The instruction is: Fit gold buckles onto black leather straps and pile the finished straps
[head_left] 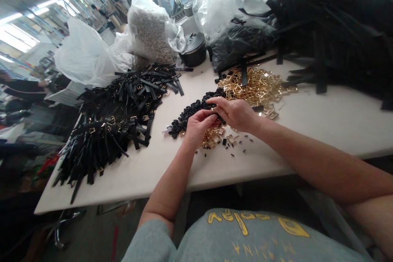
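Observation:
My left hand [199,126] and my right hand [236,114] meet over the middle of the table, fingertips pinched close together. Something small and dark seems to be between them, but the fingers mostly hide it. Just behind lies a long heap of small black loops [192,110]. Below my fingers are loose gold buckles [211,137], with small dark bits [232,155] scattered to their right. A larger pile of gold buckles [258,84] lies beyond my right hand. Near my right wrist a short black strap end [258,109] shows.
Black straps with buckles [123,110] cover the table's left side. Many black strips [337,32] are heaped at the right. Clear plastic bags [150,28] and a round black container [194,49] stand at the back. The pale table's [172,172] front edge runs before me.

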Motion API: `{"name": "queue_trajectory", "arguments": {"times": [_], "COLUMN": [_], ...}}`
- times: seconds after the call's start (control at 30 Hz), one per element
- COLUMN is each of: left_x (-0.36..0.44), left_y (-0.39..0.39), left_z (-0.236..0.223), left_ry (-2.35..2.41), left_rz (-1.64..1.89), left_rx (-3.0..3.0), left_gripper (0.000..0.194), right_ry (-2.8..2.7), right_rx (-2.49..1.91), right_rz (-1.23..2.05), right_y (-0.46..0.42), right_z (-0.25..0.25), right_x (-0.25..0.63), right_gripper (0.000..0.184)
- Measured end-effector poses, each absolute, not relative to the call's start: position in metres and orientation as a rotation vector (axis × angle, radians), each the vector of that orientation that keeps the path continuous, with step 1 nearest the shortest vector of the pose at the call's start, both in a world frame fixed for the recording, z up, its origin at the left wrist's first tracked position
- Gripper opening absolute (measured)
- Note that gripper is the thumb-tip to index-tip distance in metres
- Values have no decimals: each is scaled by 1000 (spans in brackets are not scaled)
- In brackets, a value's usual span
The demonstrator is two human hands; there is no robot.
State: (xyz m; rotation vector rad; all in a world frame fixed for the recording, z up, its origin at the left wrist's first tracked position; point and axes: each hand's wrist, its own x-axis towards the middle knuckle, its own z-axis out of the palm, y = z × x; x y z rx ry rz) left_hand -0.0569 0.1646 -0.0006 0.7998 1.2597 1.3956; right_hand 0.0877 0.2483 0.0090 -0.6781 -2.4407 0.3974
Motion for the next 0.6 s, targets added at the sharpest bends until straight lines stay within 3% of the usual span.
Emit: {"name": "queue_trajectory", "arguments": {"times": [0.2,0.4,0.6], "left_x": [-70,-76,-81], "left_y": [162,162,159], "left_z": [2,4,6], "left_ry": [1453,1482,1547], "left_rz": [1436,1418,1427], "left_rx": [1014,1085,1111], "left_gripper": [33,31,25], "right_ry": [-2542,-2626,-2723], "right_rx": [-594,-710,-703], "right_rz": [437,517,595], "right_y": [255,258,259], "right_z": [14,24,35], "right_x": [90,94,99], "right_gripper": [37,23,23]}}
